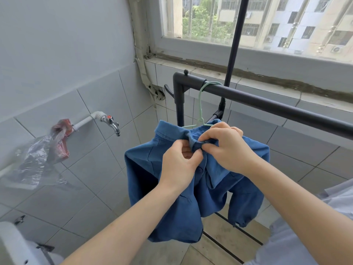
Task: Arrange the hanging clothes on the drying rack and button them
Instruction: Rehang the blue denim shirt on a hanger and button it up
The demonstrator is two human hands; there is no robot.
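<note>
Grey wall (57, 44), tiled on its lower part, carries a tap (112, 125) and a hanging plastic bag (44, 153); a barred window (267, 22) above a worn sill (267, 77) admits daylight.

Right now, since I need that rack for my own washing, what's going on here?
A person is working at the neck of a blue shirt that hangs on a green hanger hooked over the rack's rail. The left hand and the right hand both pinch the front edges just under the collar, apparently doing up the top button. Lower down, the front appears open.
</note>
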